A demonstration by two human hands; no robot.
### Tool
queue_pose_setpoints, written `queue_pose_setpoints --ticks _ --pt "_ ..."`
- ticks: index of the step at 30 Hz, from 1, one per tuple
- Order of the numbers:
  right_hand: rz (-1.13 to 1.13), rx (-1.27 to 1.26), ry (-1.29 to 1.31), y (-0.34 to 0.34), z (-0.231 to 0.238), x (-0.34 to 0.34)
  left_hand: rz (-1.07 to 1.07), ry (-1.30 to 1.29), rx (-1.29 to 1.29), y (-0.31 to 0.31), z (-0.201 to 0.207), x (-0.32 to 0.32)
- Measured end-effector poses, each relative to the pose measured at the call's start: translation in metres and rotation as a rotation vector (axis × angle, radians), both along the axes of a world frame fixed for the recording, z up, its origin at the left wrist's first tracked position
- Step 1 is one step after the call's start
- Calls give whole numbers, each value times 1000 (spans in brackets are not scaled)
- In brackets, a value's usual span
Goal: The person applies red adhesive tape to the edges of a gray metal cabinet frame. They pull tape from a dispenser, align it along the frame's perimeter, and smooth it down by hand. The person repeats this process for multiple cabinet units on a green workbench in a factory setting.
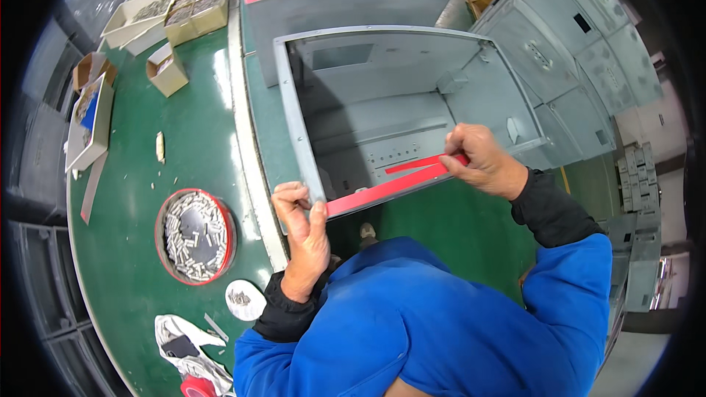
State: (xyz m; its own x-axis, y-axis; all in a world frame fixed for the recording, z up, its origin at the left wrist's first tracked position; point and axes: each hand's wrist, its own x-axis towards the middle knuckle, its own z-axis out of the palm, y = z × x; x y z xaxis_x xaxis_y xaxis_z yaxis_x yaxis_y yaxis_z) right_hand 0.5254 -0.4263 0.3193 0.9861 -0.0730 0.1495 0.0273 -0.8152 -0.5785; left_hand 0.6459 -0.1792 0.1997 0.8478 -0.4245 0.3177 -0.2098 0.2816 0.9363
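Note:
An open grey metal cabinet box (390, 88) lies before me with its inside facing up. Along its near rim runs a strip of red tape (390, 190). My right hand (485, 163) pinches the tape's right part, where a loose tail of it doubles back to the left over the rim. At the near left corner my left hand (303, 231) is closed, thumb and fingers pinching the corner by the tape's left end. The left and far rims show bare metal.
Behind stands another grey cabinet (353, 11) with a red-edged rim. On the green table (132, 250) at left are a round red-rimmed tub (232, 239) of small metal parts, a white lid (254, 303), part bins (168, 73) and a red tape roll (197, 387). Grey cabinets (559, 44) stack at right.

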Motion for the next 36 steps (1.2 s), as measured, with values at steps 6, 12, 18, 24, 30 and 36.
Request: queue_pose_setpoints --ticks 6,12,18,24,30,36 --pt "-121 -121 -92 -39 5 -48 -19 30 -1 3 -1 1" --pt "-224 -207 -209 -73 11 -76 19 42 19 6 -4 2" --pt "-275 -346 -211 -99 1 -92 21 57 -3 7 -6 2" --pt "-285 -269 -192 -104 -27 -91 23 15 79 11 -3 3" --pt "-236 -316 -266 -106 -35 -90 53 58 71 11 0 1" --pt "-186 -244 -302 -110 -42 -90 107 81 121 12 -1 1"
